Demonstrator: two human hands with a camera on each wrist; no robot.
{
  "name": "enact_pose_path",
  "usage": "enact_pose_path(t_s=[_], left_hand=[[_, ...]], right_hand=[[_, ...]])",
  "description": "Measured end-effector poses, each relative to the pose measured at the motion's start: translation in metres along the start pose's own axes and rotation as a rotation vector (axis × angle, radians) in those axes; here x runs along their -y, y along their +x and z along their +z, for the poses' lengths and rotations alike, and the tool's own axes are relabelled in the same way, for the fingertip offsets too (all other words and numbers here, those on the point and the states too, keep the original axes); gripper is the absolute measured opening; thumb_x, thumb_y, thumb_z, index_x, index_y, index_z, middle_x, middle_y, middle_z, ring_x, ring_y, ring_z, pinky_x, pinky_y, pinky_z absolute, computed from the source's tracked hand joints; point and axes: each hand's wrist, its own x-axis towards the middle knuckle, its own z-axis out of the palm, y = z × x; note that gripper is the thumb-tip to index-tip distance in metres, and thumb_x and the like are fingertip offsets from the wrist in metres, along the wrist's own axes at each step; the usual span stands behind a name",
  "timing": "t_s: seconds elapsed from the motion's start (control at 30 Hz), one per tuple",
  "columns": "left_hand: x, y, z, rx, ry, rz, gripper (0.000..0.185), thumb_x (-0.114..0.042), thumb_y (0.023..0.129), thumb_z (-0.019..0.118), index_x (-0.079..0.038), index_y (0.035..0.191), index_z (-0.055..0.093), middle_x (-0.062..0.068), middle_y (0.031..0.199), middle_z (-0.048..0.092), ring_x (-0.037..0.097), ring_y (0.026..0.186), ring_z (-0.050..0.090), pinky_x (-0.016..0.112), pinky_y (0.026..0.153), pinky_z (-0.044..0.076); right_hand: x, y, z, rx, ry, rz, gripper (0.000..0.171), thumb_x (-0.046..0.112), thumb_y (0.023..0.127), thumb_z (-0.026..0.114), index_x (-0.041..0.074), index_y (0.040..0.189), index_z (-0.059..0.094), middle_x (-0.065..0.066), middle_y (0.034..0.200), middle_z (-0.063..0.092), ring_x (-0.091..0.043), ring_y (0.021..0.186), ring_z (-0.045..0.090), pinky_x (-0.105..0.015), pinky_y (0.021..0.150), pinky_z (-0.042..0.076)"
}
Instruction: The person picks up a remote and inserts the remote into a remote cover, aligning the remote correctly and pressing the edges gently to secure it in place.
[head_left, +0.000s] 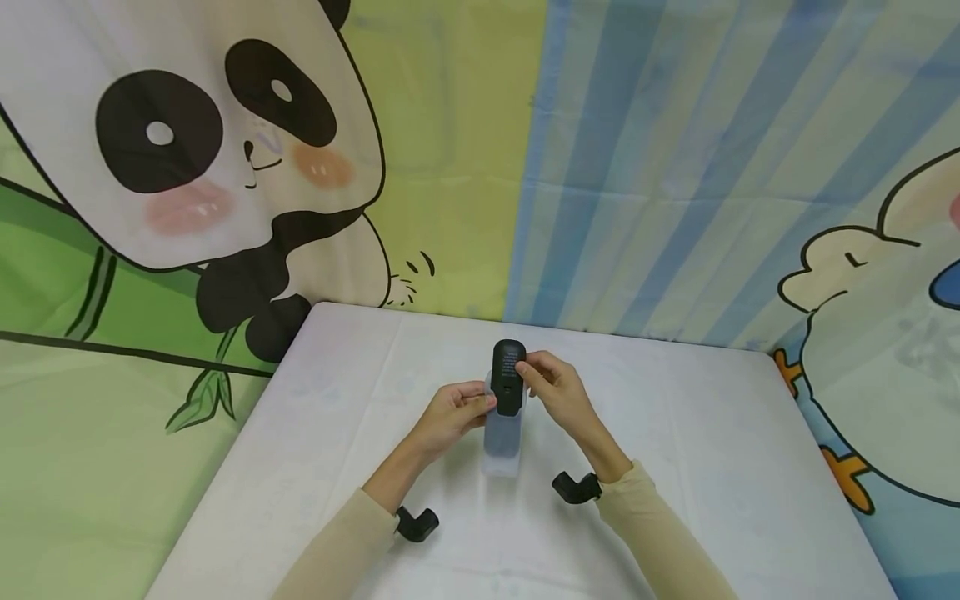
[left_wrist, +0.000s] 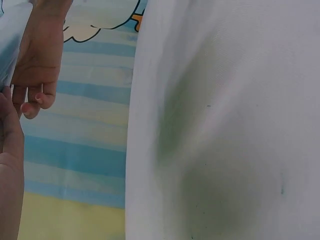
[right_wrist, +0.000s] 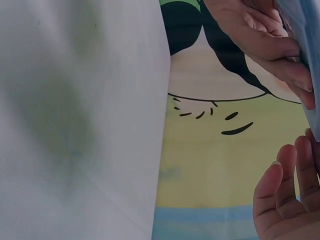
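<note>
A black oblong device (head_left: 507,377) stands upright above the middle of the white table (head_left: 675,433), its lower end inside a clear plastic sleeve (head_left: 502,446) that hangs down to the tabletop. My left hand (head_left: 486,402) pinches the sleeve's upper edge from the left. My right hand (head_left: 527,372) pinches the device's upper part from the right. In the left wrist view the sleeve (left_wrist: 9,40) shows at the top left beside the right hand's fingers (left_wrist: 36,95). In the right wrist view the left hand's fingers (right_wrist: 270,45) press the sleeve (right_wrist: 305,25), with the right hand's fingers (right_wrist: 285,195) below.
The table is covered by a white cloth (left_wrist: 225,125). Cartoon backdrops with a panda (head_left: 195,142) and blue stripes (head_left: 675,167) hang behind and beside it. Black wrist mounts (head_left: 416,523) sit at both cuffs.
</note>
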Motion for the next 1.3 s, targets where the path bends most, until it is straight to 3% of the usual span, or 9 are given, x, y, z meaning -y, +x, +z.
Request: enact_pose_path(t_s=[0.1,0.2,0.37,0.53,0.77,1.07,1.3], left_hand=[[-0.001,0.001,0.001,-0.004,-0.003,0.005,0.036,-0.008,0.101,0.06,0.017,0.126,0.056,0.006,0.109,0.072,0.016,0.099,0.067,0.033,0.088,0.055],[-0.002,0.002,0.001,-0.011,-0.006,0.004,0.038,-0.008,0.101,0.06,0.018,0.128,0.055,0.006,0.11,0.072,0.016,0.099,0.068,0.033,0.089,0.055],[-0.001,0.001,0.001,-0.009,0.016,-0.017,0.038,-0.01,0.101,0.062,0.017,0.126,0.056,0.008,0.11,0.072,0.017,0.099,0.068,0.036,0.091,0.054],[0.002,0.0,-0.001,0.008,0.085,-0.026,0.04,-0.015,0.1,0.065,0.014,0.127,0.059,0.01,0.113,0.072,0.017,0.101,0.068,0.04,0.093,0.053],[0.005,-0.002,-0.002,-0.017,0.106,-0.006,0.036,-0.017,0.1,0.065,0.012,0.122,0.062,0.006,0.106,0.073,0.017,0.099,0.068,0.041,0.093,0.053],[0.004,-0.001,-0.001,-0.057,0.088,-0.006,0.036,-0.015,0.1,0.064,0.013,0.123,0.061,0.008,0.108,0.073,0.017,0.099,0.069,0.04,0.093,0.053],[0.005,0.0,-0.002,-0.059,0.114,-0.032,0.032,-0.01,0.102,0.06,0.013,0.124,0.06,0.011,0.111,0.072,0.018,0.101,0.068,0.039,0.093,0.053]], right_hand=[[0.0,-0.001,0.001,-0.009,-0.001,-0.027,0.013,-0.002,0.1,0.057,-0.011,0.105,0.065,-0.011,0.09,0.063,-0.01,0.071,0.055,-0.036,0.065,0.052],[0.0,-0.002,0.001,-0.014,-0.009,-0.048,0.012,-0.003,0.1,0.058,-0.011,0.105,0.065,-0.013,0.089,0.063,-0.009,0.07,0.055,-0.029,0.063,0.05],[-0.004,-0.003,-0.002,0.016,-0.003,-0.012,0.015,-0.001,0.1,0.058,-0.011,0.107,0.066,-0.015,0.09,0.065,-0.02,0.073,0.059,-0.031,0.065,0.052],[-0.006,-0.001,-0.008,0.044,0.037,0.069,0.025,0.003,0.099,0.062,-0.008,0.122,0.063,-0.017,0.106,0.065,-0.037,0.084,0.059,-0.037,0.07,0.054],[0.001,0.002,-0.009,0.064,-0.033,0.035,0.031,0.003,0.097,0.065,-0.008,0.125,0.062,-0.022,0.109,0.065,-0.035,0.087,0.061,-0.029,0.071,0.053],[0.0,0.002,-0.005,0.062,-0.066,0.019,0.028,0.001,0.097,0.064,-0.01,0.123,0.062,-0.023,0.108,0.065,-0.038,0.088,0.061,-0.029,0.069,0.053],[-0.037,0.004,-0.004,0.049,-0.022,0.08,0.033,0.006,0.1,0.061,-0.005,0.131,0.058,-0.021,0.112,0.063,-0.047,0.091,0.058,-0.037,0.069,0.054]])
